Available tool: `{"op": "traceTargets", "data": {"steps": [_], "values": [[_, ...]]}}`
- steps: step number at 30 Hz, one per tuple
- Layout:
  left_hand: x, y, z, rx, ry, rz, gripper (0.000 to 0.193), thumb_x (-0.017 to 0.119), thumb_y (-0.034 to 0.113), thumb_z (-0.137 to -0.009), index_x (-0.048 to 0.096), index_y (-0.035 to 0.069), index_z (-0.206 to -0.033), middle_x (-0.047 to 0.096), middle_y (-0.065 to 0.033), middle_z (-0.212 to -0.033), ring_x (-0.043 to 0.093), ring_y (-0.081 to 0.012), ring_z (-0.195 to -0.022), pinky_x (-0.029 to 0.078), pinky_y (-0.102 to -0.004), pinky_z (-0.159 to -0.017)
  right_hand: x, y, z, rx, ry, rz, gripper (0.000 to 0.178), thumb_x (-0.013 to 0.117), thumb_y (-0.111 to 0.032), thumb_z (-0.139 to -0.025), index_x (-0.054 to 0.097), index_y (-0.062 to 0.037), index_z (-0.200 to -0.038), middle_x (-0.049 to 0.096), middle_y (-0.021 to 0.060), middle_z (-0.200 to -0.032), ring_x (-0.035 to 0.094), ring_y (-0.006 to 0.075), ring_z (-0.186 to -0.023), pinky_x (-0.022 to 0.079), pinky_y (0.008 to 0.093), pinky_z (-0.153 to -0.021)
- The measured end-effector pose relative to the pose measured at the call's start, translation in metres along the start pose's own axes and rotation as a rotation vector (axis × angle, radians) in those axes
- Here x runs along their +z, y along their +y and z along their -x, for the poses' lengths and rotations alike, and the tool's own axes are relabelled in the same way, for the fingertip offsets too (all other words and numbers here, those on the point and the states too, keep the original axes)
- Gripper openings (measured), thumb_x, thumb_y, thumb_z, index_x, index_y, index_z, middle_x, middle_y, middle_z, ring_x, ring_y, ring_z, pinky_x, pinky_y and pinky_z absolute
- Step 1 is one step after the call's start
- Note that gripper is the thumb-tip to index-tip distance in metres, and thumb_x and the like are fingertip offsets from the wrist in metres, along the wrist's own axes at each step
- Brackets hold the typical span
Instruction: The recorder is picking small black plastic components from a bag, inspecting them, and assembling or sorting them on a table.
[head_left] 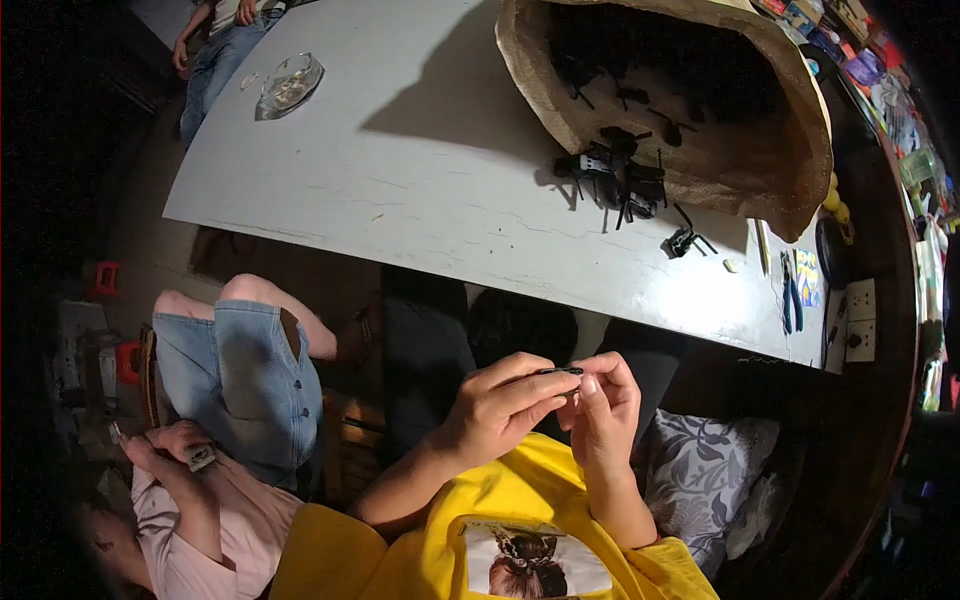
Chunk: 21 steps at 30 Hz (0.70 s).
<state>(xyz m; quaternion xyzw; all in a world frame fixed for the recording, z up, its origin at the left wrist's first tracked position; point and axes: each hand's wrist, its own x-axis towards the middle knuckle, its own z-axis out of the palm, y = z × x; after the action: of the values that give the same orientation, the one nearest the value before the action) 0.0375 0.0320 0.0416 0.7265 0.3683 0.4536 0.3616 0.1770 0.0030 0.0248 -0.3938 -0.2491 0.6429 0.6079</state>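
Observation:
My left hand [508, 402] is closed around a small dark piece [563, 371], apparently black plastic, in front of my yellow shirt. My right hand [606, 405] meets it there, thumb and fingers pinched at the piece's right end. Most of the piece is hidden by my fingers, so its kind does not show. Beyond my hands, a heap of black plastic parts with thin prongs [615, 178] lies on the white table [400, 190], at the mouth of a woven sack [800, 190]. One similar black part [686, 240] sits apart, nearer the edge.
More black parts lie inside the sack. Blue-handled pliers [791, 295] rest at the table's right end, near a wall socket [861, 305]. A glass ashtray [290, 86] stands far left. A seated person in denim shorts [262, 375] is close on my left; a patterned cushion [705, 480] is at right.

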Motion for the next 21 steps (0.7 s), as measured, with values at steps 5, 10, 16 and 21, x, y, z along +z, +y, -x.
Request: {"op": "traceTargets", "data": {"steps": [5,10,16,21], "values": [[0.004,-0.004,0.002,-0.014,0.036,0.051,0.011,0.064,0.004,-0.076,0.062,0.003,-0.087,0.060,-0.0095,-0.079,0.059,-0.0216,-0.065,0.047,-0.0281,-0.057,0.004,0.006,0.009,-0.066,-0.010,0.111,0.017,0.054,-0.013,-0.089,0.051,-0.0005,-0.098,0.052,0.0013,-0.076,0.046,0.0048,-0.057,0.038,0.0174,-0.049],[0.005,-0.008,0.006,-0.078,-0.025,0.162,0.006,0.061,0.006,-0.079,0.060,0.002,-0.084,0.057,-0.0093,-0.074,0.057,-0.0209,-0.063,0.044,-0.0274,-0.054,-0.005,0.011,0.009,-0.080,-0.033,0.226,0.013,0.051,-0.009,-0.089,0.052,0.0006,-0.098,0.055,0.0044,-0.078,0.049,0.0085,-0.060,0.040,0.0211,-0.053],[0.009,-0.019,0.004,-0.131,-0.186,-0.144,0.023,0.062,0.010,-0.078,0.061,0.003,-0.100,0.059,-0.0108,-0.081,0.057,-0.0245,-0.070,0.047,-0.0332,-0.062,-0.036,-0.032,-0.051,-0.592,0.300,1.159,0.012,0.051,-0.005,-0.086,0.057,0.0033,-0.092,0.056,0.0082,-0.082,0.051,0.0108,-0.069,0.041,0.0224,-0.060],[0.013,-0.017,0.001,-0.123,-0.235,-0.334,0.045,0.063,0.010,-0.077,0.052,0.007,-0.120,0.053,-0.0126,-0.110,0.050,-0.0297,-0.102,0.040,-0.0371,-0.089,-0.053,-0.056,-0.110,-0.507,0.476,1.741,0.025,0.053,-0.017,-0.087,0.055,-0.0145,-0.112,0.053,0.0107,-0.098,0.055,0.0249,-0.066,0.045,0.0356,-0.062]]}}
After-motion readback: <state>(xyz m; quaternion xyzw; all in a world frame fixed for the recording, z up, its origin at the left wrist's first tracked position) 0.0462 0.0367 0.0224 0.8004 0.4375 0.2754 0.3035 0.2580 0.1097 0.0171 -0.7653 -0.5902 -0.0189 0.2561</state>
